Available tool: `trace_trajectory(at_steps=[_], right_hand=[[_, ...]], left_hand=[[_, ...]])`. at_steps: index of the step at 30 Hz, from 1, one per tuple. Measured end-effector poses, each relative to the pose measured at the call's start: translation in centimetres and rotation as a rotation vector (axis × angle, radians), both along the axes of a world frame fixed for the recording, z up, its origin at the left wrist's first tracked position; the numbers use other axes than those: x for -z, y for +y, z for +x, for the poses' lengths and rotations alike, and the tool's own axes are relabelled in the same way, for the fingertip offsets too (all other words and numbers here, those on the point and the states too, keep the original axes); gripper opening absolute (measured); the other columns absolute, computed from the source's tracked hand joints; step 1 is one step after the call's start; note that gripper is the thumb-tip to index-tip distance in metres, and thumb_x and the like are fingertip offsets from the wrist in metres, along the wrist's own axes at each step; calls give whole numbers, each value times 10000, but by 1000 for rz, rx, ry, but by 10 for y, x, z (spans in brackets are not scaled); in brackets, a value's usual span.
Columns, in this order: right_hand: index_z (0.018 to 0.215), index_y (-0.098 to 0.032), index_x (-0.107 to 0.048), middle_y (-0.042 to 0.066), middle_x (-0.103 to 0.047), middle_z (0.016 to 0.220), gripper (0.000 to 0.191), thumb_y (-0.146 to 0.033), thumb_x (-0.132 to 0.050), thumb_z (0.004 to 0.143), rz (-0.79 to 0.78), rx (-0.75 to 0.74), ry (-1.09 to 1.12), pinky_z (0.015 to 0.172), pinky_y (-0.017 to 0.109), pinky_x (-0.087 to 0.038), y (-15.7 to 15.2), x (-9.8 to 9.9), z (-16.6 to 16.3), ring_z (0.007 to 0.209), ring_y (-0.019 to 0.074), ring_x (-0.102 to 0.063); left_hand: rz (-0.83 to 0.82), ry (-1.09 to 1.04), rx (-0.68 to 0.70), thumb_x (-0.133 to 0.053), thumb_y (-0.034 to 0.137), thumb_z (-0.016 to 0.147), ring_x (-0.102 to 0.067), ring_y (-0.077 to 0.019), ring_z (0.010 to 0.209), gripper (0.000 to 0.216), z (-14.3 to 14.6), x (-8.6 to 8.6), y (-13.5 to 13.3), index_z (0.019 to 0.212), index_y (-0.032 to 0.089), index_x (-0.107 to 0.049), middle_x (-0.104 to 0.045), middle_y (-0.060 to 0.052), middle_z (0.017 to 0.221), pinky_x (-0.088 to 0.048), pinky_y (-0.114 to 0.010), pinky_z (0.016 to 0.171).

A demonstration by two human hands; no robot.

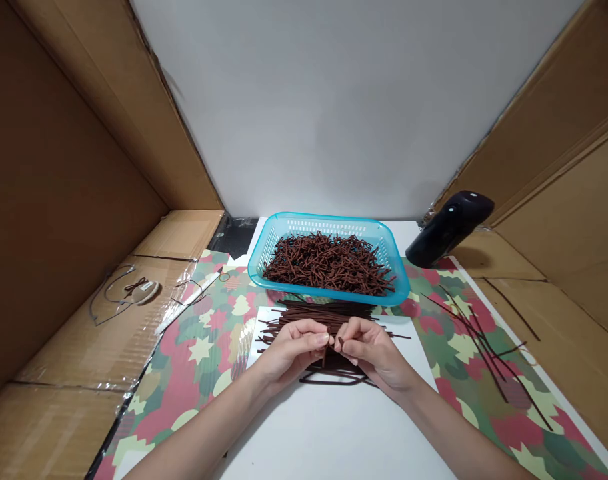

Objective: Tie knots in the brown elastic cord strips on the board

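My left hand (294, 350) and my right hand (377, 352) meet over the white sheet, fingertips almost touching. Each is closed in a pinch on a thin brown strand (325, 359); one end hangs below my left fingers and a bit shows at my right fingertips. Whether it is one piece cannot be told, as the fingers hide most of it. Beneath and behind the hands lies a bundle of long, straight brown strands (297, 321). Just beyond stands a blue plastic basket (329, 293) holding a heap of short, bent brown pieces (329, 263).
Loose brown strands (484, 340) lie to the right on the patterned sheet (199, 400). A dark, bottle-like object (451, 230) leans at the back right. On the left are a white pointed stick (191, 300), eyeglasses (109, 297) and a small round object (147, 292). Cardboard walls flank both sides.
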State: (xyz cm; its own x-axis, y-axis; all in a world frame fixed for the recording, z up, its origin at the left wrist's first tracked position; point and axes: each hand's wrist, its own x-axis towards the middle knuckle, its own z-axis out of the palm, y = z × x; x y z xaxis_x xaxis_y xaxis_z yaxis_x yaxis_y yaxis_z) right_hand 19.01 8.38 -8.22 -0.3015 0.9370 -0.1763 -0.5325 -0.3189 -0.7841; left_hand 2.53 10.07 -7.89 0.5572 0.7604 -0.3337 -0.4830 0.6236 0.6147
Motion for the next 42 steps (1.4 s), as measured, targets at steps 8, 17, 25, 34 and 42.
trace_trajectory(at_steps=[8,17,25,34,42], right_hand=[[703,-173,-654,-14,-703,663,202,-195,-833,611,-9,-98,-44,629,186,-463,3,-1,5,626,89,-634],[644,-180,-477,-29,-632,607,335,-198,-811,632,-30,-180,-36,591,207,-429,3,-1,7,593,102,-594],[630,-173,-481,-59,-578,583,329,-188,-810,636,-62,-118,21,571,178,-388,3,-3,4,555,69,-523],[687,-174,-549,-35,-584,649,227,-188,-775,688,-169,-128,157,638,196,-429,0,-2,0,637,92,-543],[798,-175,-641,-20,-632,714,219,-199,-808,659,-434,-68,359,620,166,-449,-4,5,-5,653,75,-565]], left_hand=[[147,213,-51,-802,218,632,-597,-87,589,133,1,-7,-3,684,142,-706,-695,-11,633,-439,-183,612],[474,366,-59,-738,163,690,-566,-107,616,31,-2,-12,-5,687,144,-713,-627,-22,688,-442,-210,572],[508,322,-13,-722,169,732,-546,-102,680,48,-3,-12,-5,762,154,-688,-583,-11,755,-443,-205,621],[540,400,38,-577,260,861,-543,-134,756,116,-3,-19,-5,816,157,-605,-560,-18,792,-438,-233,705],[984,707,-101,-533,168,869,-535,-156,795,52,-6,-18,-6,838,166,-575,-560,-46,831,-421,-261,734]])
